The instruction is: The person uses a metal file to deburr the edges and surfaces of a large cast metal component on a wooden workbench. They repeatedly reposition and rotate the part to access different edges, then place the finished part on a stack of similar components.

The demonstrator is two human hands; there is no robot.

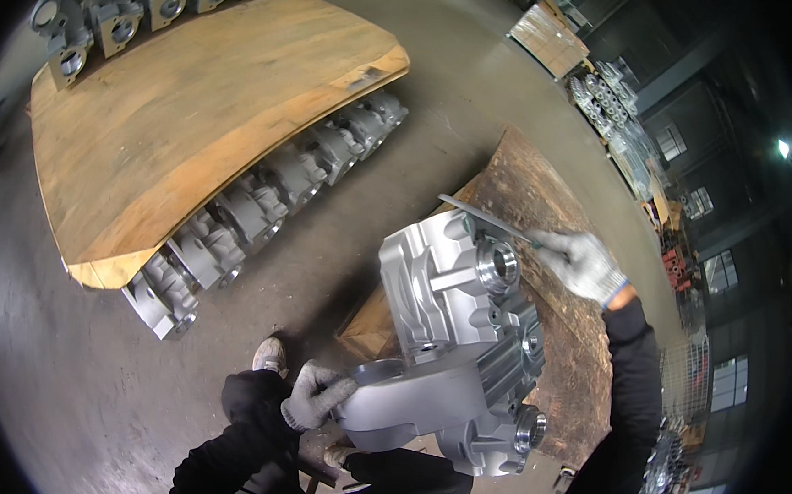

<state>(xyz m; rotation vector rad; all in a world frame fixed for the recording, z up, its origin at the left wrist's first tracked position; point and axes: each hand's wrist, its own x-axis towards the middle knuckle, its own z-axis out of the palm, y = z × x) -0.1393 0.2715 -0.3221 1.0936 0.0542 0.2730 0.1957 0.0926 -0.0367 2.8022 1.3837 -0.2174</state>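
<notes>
A large silver-grey metal casting (427, 396), with round bores and ribbed walls, rests on a worn wooden board in front of me. My left hand (319, 396), in a grey-white knit glove, is closed on the rim of the casting's round opening at its near left end. My right hand (580, 264), gloved the same way, grips a long flat metal file (488, 218). The file's tip points to the left, over the casting's far end, close to a machined round bore (500, 265). Whether the file touches the metal I cannot tell.
The brown wooden board (571, 369) extends behind and right of the casting. On the left, a plywood sheet (211, 133) covers a row of similar castings (261, 201), with more castings (151, 5) on top. Stacked metal parts (608, 101) and a carton (550, 39) stand at the far right.
</notes>
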